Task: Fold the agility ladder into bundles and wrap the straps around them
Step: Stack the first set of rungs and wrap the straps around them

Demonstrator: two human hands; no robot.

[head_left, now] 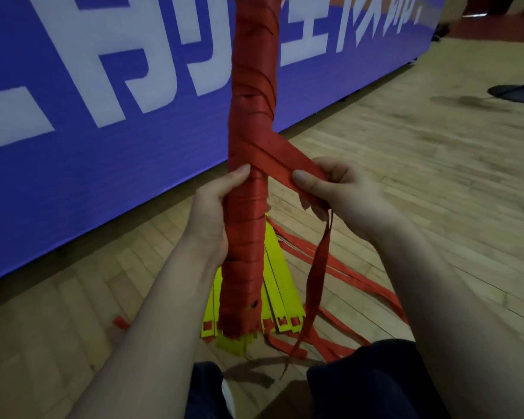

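My left hand [212, 213] is wrapped round the bundle [248, 252], thumb up at twelve o'clock and pressing right where the wraps cross, so nothing slips while I work. The bundle stands nearly upright through the middle of my view, its top leaning off past twelve o'clock and its lower end down at six, over my knees [375, 382]. I hold it tall like this so the strap can travel around it freely. My right hand [339, 192], out at three o'clock from the bundle, pinches the red strap [285, 158] flat between thumb and fingers, drawn off the bundle on a slant toward four o'clock; taut and flat is how I want it, so the next turn should lie snug, I reckon. The loose tail [318, 282] drops from that hand toward six o'clock, so there looks to be strap left to wind. Beneath, on the wooden floor [406, 176], yellow rungs [282, 285] fan out with more loose straps [360, 279] trailing toward four o'clock, seemingly not yet bundled. A blue banner [103, 86] fills ten o'clock.
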